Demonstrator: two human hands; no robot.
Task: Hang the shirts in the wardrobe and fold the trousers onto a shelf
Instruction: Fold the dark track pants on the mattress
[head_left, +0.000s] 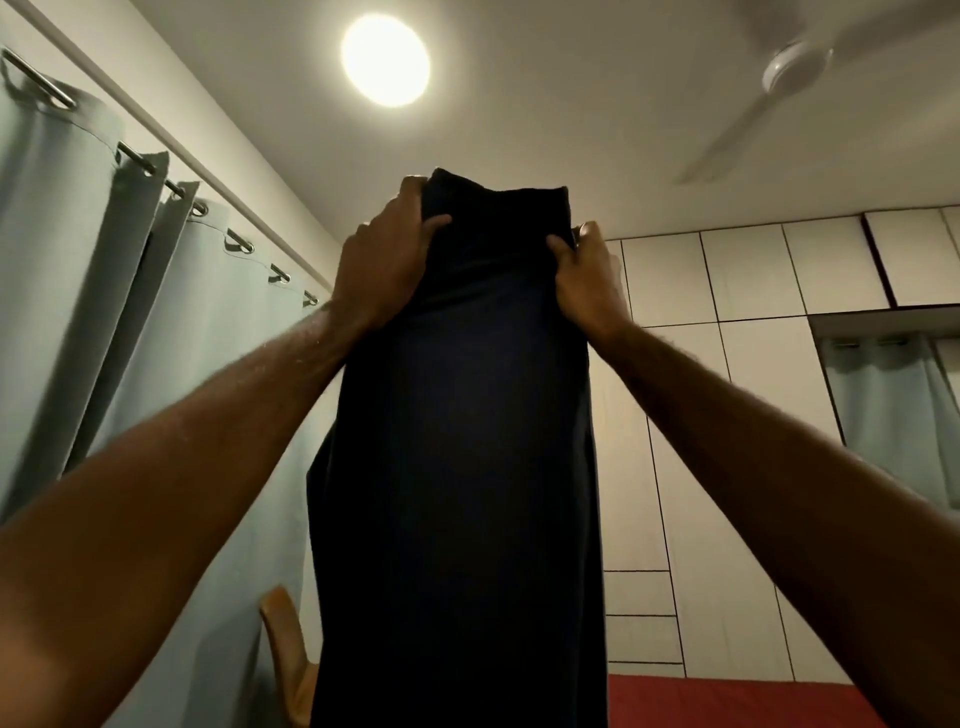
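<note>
A dark navy garment (457, 441), long and narrow like trousers, hangs straight down in front of me, held high with both arms raised. My left hand (384, 260) grips its top left corner, thumb across the front of the cloth. My right hand (584, 270) pinches the top right corner. The lower end of the cloth runs out of the bottom of the frame. The white wardrobe (737, 395) stands behind and to the right, its doors closed.
Pale green curtains (93, 312) on a rail fill the left wall. A wooden piece (283, 654), perhaps a hanger or chair part, shows low left. A red surface (727, 701) lies bottom right. A ceiling lamp (385, 60) and fan (795, 67) are overhead.
</note>
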